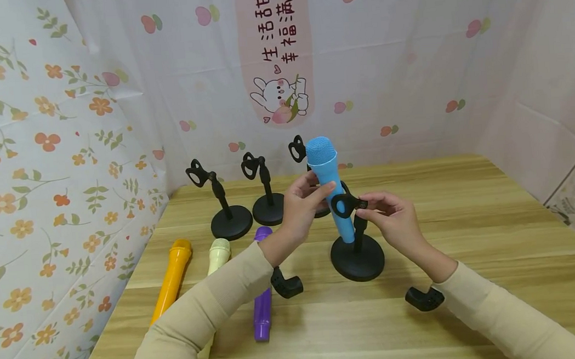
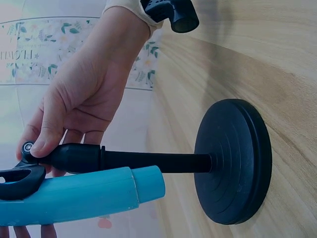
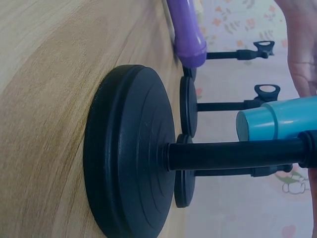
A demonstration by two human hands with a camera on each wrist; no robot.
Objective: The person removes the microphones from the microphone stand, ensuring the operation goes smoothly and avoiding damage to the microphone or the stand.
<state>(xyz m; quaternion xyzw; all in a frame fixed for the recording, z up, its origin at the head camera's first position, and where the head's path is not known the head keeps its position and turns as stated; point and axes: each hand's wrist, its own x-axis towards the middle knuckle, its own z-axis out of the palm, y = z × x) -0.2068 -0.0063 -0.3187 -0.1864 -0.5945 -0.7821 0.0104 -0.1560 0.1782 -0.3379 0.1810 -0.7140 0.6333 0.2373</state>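
Note:
A light blue microphone (image 1: 326, 169) stands tilted, its mesh head up, gripped around the body by my left hand (image 1: 301, 206). Its lower part lies along the clip (image 1: 345, 204) of a black desk stand, whose round base (image 1: 357, 258) rests on the table. In the left wrist view, the clip lies against the blue microphone (image 2: 89, 196), and its tail end hangs beside the pole (image 2: 158, 161). My right hand (image 1: 394, 219) pinches the stand at the joint below the clip; thumb and fingers show there in the left wrist view.
Three more black stands (image 1: 231, 222) are lined up at the back of the wooden table (image 1: 443, 214). To the left lie an orange microphone (image 1: 171, 277), a cream microphone (image 1: 219, 255) and a purple microphone (image 1: 262, 313), partly under my left arm. A printed cloth (image 1: 395, 85) hangs behind.

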